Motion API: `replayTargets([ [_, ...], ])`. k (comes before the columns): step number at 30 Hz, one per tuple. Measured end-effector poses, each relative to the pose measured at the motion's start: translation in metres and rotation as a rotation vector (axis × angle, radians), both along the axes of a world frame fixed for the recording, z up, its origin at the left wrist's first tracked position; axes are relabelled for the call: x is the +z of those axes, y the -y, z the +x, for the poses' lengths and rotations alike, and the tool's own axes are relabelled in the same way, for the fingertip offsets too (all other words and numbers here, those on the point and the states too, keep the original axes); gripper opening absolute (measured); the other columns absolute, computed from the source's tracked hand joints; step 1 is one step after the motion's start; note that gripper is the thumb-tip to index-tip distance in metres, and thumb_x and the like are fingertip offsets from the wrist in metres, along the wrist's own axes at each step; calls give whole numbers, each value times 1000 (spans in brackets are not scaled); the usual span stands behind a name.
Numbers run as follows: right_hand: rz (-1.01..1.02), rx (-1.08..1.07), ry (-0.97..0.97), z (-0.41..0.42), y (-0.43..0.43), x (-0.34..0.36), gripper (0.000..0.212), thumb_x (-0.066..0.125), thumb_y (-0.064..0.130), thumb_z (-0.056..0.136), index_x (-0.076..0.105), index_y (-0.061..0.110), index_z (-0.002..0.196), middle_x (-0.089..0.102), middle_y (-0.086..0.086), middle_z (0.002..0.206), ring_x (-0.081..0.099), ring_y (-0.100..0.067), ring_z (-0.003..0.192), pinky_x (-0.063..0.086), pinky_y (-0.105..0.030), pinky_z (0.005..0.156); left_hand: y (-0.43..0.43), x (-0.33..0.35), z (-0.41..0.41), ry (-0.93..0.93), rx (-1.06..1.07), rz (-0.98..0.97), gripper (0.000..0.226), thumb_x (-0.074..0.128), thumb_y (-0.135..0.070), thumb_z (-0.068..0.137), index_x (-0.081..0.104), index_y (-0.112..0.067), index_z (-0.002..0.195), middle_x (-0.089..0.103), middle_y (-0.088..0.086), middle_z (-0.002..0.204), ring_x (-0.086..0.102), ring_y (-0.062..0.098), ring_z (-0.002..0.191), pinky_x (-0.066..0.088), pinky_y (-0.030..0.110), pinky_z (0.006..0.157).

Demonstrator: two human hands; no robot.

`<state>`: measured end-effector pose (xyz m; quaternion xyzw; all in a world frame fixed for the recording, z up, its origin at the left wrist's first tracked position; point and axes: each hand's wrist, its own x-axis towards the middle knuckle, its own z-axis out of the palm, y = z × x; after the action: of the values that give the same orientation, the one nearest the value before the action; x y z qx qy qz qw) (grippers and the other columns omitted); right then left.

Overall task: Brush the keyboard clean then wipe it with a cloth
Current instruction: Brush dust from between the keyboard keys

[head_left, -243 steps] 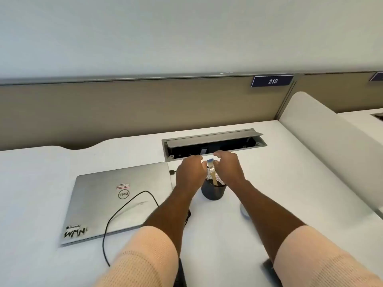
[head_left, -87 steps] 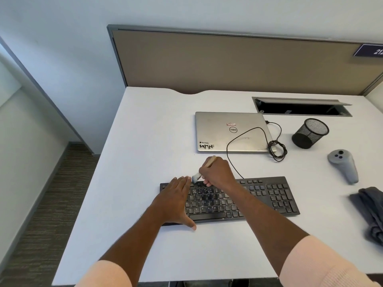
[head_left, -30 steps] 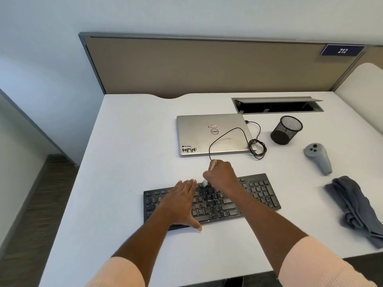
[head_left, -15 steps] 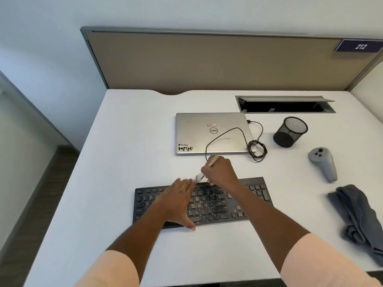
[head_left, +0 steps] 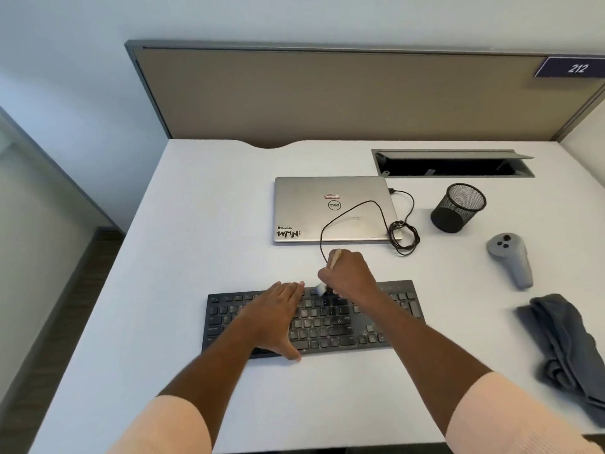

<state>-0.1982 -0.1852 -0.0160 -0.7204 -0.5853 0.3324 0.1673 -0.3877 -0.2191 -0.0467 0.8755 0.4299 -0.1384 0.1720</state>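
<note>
Both hands have worked rightward along the keyboard (head_left: 327, 319) since a few seconds ago, and the brush (head_left: 334, 258) has gone from its left end to about the middle of the top row.

From the head camera, the one view on offer, the keyboard lies flat on the desk (head_left: 196, 224) close to the person. The right hand (head_left: 348, 275) is curled round the brush, whose pale handle pokes out behind the knuckles and whose head sits on the back row of keys. The left hand (head_left: 273, 317) lies flat on the left-hand keys, fingers straight, thumb hooked over the near edge. The cloth (head_left: 563, 348) waits crumpled well off to the right, untouched.

The main risk, I'd say, is the black cable (head_left: 347, 208) looping off the laptop (head_left: 304, 208). It runs just beside the handle's tip, so a long back-stroke could snag it. If the left hand eases its pressure, the keyboard may skid under the strokes. Hard flicks could also send grit toward the laptop.
</note>
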Motion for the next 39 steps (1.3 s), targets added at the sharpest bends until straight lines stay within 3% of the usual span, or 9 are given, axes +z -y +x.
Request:
replayTargets([
  [2, 13, -33, 21, 0, -1, 2, 11, 62, 15, 77, 57, 9, 69, 56, -2, 61, 52, -16, 54, 38, -24, 48, -2, -1, -1, 5, -18, 8, 137, 70, -74, 71, -13, -9, 157, -2, 9, 167, 1, 26, 153, -9, 27, 111],
  [5, 2, -70, -88, 0, -1, 3, 13, 61, 15, 77, 64, 2, 76, 68, -14, 68, 68, -27, 58, 60, -40, 55, -6, -3, -2, -1, -51, 13, 137, 69, -76, 71, -14, -9, 156, -6, 10, 167, -1, 27, 153, -10, 29, 112],
  [7, -4, -70, -56, 1, -1, 2, 15, 62, 15, 77, 66, 1, 80, 71, -17, 73, 71, -30, 63, 61, -43, 60, -8, -5, -1, -7, -78, 16, 139, 68, -78, 69, -16, -8, 156, -8, 11, 167, -3, 28, 153, -10, 31, 116],
  [17, -24, -139, -36, 11, 2, 6, 13, 61, 14, 78, 66, 2, 79, 70, -15, 71, 72, -30, 63, 62, -39, 58, -12, -7, -2, 26, -122, 7, 138, 69, -76, 70, -15, -9, 156, -8, 11, 167, -3, 28, 153, -12, 30, 112],
  [20, 14, -182, 45, 17, 3, 6, 12, 61, 14, 76, 56, 8, 67, 61, -8, 64, 63, -28, 62, 48, -28, 53, -12, -7, -1, 24, -122, 8, 138, 69, -75, 70, -15, -9, 156, -8, 10, 167, -2, 27, 153, -10, 30, 112],
  [24, 10, -208, -128, 19, 4, 5, 8, 61, 11, 81, 64, 5, 76, 68, -12, 64, 69, -22, 55, 60, -37, 57, -15, -6, 1, 8, -129, 24, 137, 68, -75, 72, -16, -8, 156, -10, 12, 167, -4, 28, 153, -12, 29, 112],
  [30, 66, -220, -24, 26, 5, 2, 11, 63, 12, 77, 63, 1, 74, 62, -7, 61, 64, -29, 58, 49, -31, 52, -19, -8, 2, 7, -127, 8, 139, 69, -76, 70, -17, -9, 156, -13, 11, 166, -7, 26, 153, -12, 30, 114],
  [33, 45, -202, -127, 26, 7, 2, 9, 63, 11, 81, 65, 5, 75, 66, -8, 63, 69, -24, 57, 58, -35, 54, -20, -9, 2, 10, -124, -1, 140, 69, -78, 69, -18, -10, 155, -15, 10, 166, -9, 26, 153, -14, 30, 113],
  [39, 67, -259, -37, 34, 4, 1, 12, 62, 14, 77, 62, 3, 74, 61, -7, 62, 58, -22, 56, 45, -27, 52, -19, -6, 10, 26, -117, 9, 144, 66, -83, 67, -19, -8, 155, -16, 11, 165, -9, 26, 153, -15, 29, 113],
])
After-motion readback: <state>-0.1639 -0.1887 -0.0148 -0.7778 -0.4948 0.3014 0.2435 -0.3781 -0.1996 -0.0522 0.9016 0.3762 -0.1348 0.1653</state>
